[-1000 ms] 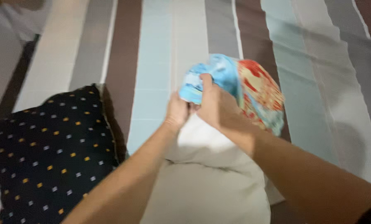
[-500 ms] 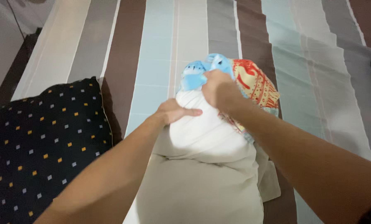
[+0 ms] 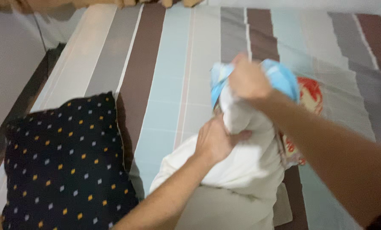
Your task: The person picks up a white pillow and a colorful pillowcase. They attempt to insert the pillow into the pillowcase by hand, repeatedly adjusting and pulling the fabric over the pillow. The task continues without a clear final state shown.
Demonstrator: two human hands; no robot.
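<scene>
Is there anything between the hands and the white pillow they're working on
Nothing visible. The left hand presses straight onto the white pillow, and the right hand grips the blue patterned pillowcase bunched over its far end. The black dotted cushion lies off to the left.

1. The right hand point(image 3: 249, 80) is smeared by motion blur; its fingertips are buried in the bunched blue-and-red patterned fabric pillowcase point(image 3: 284, 79), so the hold itself cannot be made out.
2. Under that hold, the pillowcase's red part point(image 3: 310, 91) is mostly hidden behind the forearm.
3. The left hand point(image 3: 216, 140) presses into the plain white cloth pillow point(image 3: 246, 166); its palm is out of sight.
4. The pillow's near end runs off the bottom edge.
5. Left of both hands, the black dotted fabric cushion point(image 3: 62, 166) is cut by the bottom edge.
</scene>
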